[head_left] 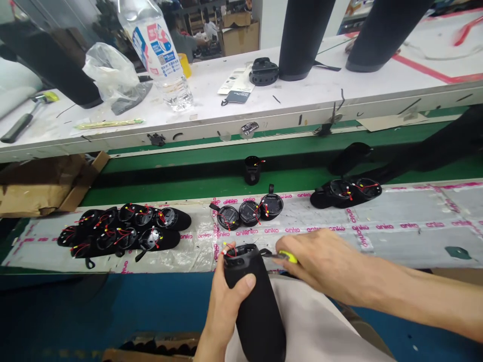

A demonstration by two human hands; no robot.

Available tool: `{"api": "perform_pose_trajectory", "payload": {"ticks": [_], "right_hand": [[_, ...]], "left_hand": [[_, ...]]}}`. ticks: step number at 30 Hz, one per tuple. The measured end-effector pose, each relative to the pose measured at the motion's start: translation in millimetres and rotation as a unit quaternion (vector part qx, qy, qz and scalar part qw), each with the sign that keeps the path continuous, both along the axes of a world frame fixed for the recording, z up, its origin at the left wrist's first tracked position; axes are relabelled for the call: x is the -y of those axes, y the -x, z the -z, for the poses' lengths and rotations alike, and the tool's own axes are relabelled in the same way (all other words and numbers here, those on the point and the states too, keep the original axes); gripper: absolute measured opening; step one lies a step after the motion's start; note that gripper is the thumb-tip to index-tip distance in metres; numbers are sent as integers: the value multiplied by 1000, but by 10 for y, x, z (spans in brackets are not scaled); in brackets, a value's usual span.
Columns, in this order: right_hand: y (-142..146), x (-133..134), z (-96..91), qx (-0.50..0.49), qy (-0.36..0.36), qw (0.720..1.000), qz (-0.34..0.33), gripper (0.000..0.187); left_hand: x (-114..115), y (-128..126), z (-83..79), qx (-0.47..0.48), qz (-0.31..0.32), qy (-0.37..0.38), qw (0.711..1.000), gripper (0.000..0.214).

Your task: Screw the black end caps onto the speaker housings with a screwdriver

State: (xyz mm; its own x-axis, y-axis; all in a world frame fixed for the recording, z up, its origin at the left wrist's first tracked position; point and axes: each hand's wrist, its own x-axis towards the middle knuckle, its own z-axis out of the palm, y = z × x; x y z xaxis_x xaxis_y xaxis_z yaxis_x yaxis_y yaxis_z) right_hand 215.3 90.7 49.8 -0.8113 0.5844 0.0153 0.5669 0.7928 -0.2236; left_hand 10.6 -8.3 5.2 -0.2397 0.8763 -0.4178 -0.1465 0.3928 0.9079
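Left hand (pixel 226 304) grips the tilted speaker (pixel 262 317). Its open rim (pixel 241 257) lies just left of the right hand (pixel 320 259), which clasps a yellow tool (pixel 290 257)

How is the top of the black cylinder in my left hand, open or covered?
Open: the black cylinder shows a dark hollow at its upper end, with red wires sticking out.

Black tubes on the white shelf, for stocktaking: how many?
3: left tube beside the plastic bag; middle tube right of the bottle; right tube farther right. Others may be hidden.
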Motion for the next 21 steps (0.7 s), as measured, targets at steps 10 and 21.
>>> {"api": "perform_pose_trajectory", "payload": {"ticks": [10,21], "right_hand": [[-34,64,84,44,-48,997,-43,18],[6,37,10,44,-78,993,-78,13]], "left_hand": [[-20,-32,79,-23,4,-9,1000,84],[-19,19,64,-63,18,10,998,76]]}}
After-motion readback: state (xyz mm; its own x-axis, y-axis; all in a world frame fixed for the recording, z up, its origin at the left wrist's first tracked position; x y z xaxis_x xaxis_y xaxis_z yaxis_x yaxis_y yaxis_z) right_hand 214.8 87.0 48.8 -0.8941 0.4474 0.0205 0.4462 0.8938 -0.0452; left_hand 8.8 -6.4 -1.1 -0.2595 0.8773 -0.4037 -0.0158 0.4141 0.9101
